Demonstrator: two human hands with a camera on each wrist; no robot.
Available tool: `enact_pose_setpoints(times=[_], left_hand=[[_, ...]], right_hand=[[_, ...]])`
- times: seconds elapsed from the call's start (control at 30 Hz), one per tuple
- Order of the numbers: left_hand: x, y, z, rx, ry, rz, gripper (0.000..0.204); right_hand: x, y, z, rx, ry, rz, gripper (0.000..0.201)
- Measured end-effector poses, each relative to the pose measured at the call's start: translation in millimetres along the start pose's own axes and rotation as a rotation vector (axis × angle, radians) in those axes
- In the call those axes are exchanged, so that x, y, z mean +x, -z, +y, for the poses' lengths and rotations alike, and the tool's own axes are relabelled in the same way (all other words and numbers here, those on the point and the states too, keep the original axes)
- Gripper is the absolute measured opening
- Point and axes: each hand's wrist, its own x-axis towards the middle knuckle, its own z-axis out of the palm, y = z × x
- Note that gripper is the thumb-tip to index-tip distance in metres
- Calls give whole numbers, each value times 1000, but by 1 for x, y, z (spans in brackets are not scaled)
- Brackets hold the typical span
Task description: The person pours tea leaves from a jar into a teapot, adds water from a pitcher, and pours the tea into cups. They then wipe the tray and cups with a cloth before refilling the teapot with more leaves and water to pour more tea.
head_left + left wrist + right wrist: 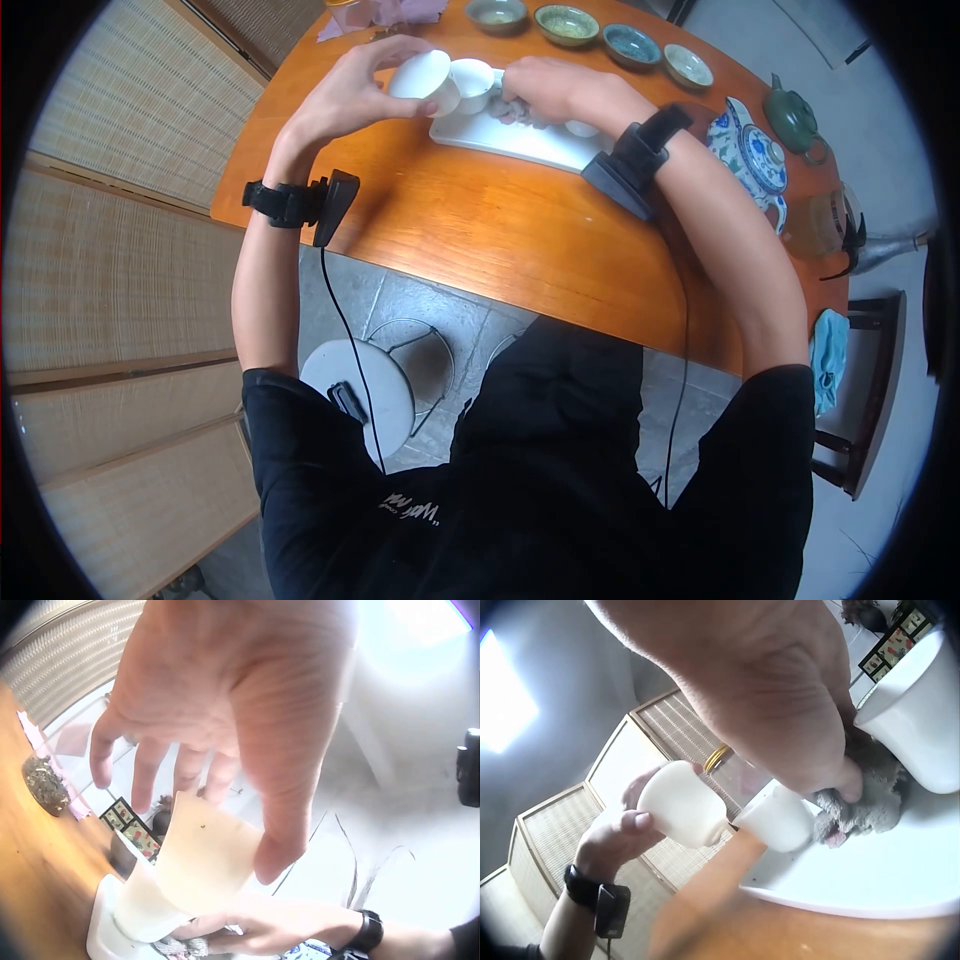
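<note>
The left forearm point(268, 270) and right forearm point(725, 220) reach forward, angling inward. The left hand point(362, 95) grips with its thumb opposite spread fingers; the right hand point(550, 92), back upward, curls its fingers in a grip nearby.

Wooden table point(450, 220) — white tray point(520, 143), four bowls point(566, 25), blue-white teapot point(748, 150), green teapot point(790, 118).

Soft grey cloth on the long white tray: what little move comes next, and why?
Perhaps the right hand should wipe the soft grey cloth toward the tiny dark specks near the white ceramic cup, because its fingers pinch the cloth and those specks lie on the long white tray, outside it.
</note>
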Motion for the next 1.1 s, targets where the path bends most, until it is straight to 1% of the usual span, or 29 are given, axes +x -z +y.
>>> enact_pose_setpoints(times=[0.03, 0.13, 0.17, 0.27, 0.37, 0.5, 0.6, 0.7, 0.8, 0.83, 0.93, 1.03, 1.1], left_hand=[[1, -2, -4, -25, 3, -2, 66], [1, -5, -10, -78, 3, 2, 66], [1, -5, -10, -84, -3, 6, 66], [0, -3, -3, -77, -10, 14, 65], [-6, 0, 5, -51, -9, 25, 63], [-14, 4, 16, -70, -7, 15, 62], [-17, 4, 11, -63, 10, -18, 69], [-19, 4, 9, -45, 14, -7, 68], [-19, 5, 11, -43, 25, 21, 68], [-19, 6, 11, -41, 27, 29, 67], [-20, 9, 13, -8, 24, 47, 66], [-21, 11, 19, 41, -6, 60, 64], [-17, 14, 23, 46, -23, 56, 63]], right_hand=[[-3, 1, -2, 30, -3, -61, 28], [-22, 3, -16, 32, 28, -59, 27], [-25, 0, -16, 4, 71, -43, 30], [-21, -2, -7, 16, 108, -39, 30], [-13, 4, -8, 112, -40, -32, 29], [-3, -1, -2, 69, -131, 123, 26], [-6, -4, -10, 36, -193, 230, 27], [-5, 0, -13, 154, -109, -36, 32], [-25, -5, -26, 96, -24, 11, 33], [-28, -7, -27, 62, -5, 70, 34], [-21, -5, -16, 98, 34, 11, 36], [-23, 27, 5, 453, 149, -70, 36], [-42, 47, 11, 482, 64, 138, 36]])
